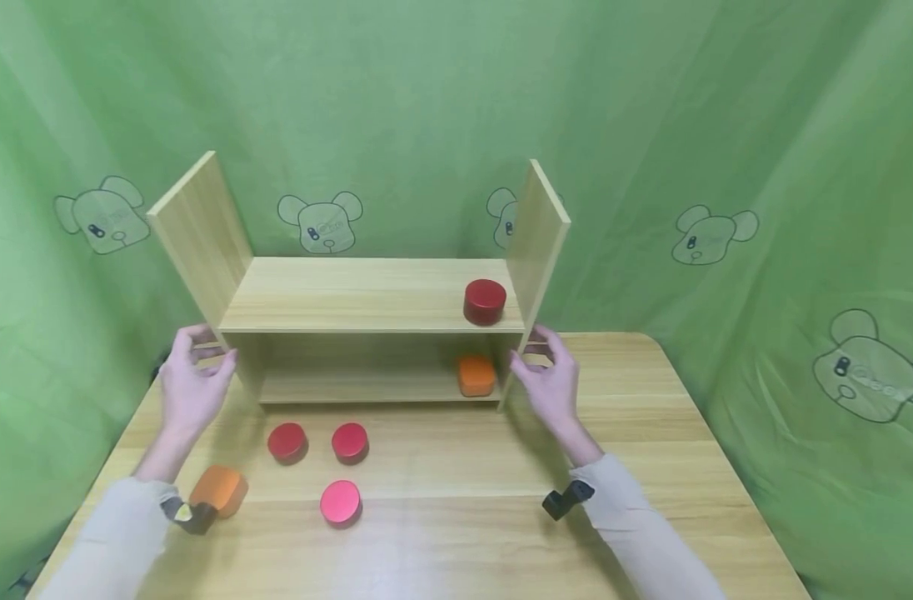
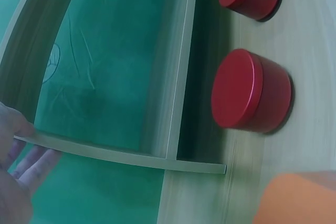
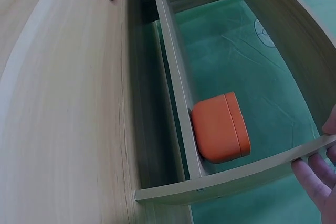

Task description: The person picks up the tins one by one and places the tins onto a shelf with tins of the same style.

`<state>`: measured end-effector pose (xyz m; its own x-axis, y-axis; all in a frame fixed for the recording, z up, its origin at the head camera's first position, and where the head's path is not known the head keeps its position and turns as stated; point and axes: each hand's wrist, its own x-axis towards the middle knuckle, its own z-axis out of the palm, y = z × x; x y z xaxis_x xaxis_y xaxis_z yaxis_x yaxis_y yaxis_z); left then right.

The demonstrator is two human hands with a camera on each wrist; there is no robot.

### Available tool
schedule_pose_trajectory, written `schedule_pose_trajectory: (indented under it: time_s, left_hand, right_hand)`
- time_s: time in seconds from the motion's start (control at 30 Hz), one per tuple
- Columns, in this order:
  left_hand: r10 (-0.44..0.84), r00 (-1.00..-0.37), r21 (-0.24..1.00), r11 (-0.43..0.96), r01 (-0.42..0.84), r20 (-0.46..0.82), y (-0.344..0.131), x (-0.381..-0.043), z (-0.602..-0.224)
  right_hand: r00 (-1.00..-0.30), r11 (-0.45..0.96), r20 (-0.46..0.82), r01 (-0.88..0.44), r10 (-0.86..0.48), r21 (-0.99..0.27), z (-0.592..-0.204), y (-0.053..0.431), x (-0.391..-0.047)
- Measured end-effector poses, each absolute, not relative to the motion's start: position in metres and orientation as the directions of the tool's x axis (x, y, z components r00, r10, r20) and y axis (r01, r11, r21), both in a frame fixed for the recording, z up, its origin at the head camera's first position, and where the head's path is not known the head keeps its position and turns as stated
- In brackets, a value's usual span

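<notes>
Both hands grip the wooden shelf (image 1: 366, 300) near the worktop's (image 1: 456, 533) far edge, left hand (image 1: 190, 387) fingers curled round its left panel, right hand (image 1: 550, 383) fingers pinching its right panel

The head view looks forward and down at the whole shelf (image 1: 366, 325) from the counter's (image 1: 456, 533) 6 o'clock edge. Each wrist view sits close beside one side panel; both look into the lower shelf.

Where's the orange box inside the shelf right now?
In the head view, the rounded orange box sits on the lower board of the wooden shelf unit, at its right end, directly below the red round tin and just left of the right hand.
</notes>
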<state>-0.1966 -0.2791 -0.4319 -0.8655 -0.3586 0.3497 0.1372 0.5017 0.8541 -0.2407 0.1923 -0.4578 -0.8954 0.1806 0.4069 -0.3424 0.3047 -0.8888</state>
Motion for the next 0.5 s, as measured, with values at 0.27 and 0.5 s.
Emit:
schedule_pose_trajectory:
  time_s: [0.27, 0.5]
  left_hand:
    - [-0.331, -0.870, 0.848, 0.504, 0.166, 0.366, -0.266, -0.198, -0.432]
    - [-0.321, -0.857, 0.832, 0.519, 0.198, 0.403, -0.252, -0.199, -0.431]
  right_hand:
    - [-0.898, 0.307, 0.400, -0.334, 0.183, -0.891, -0.456, 0.207, -0.240]
    - [-0.903, 0.305, 0.385, -0.317, 0.192, -0.898, -0.454, 0.220, -0.241]
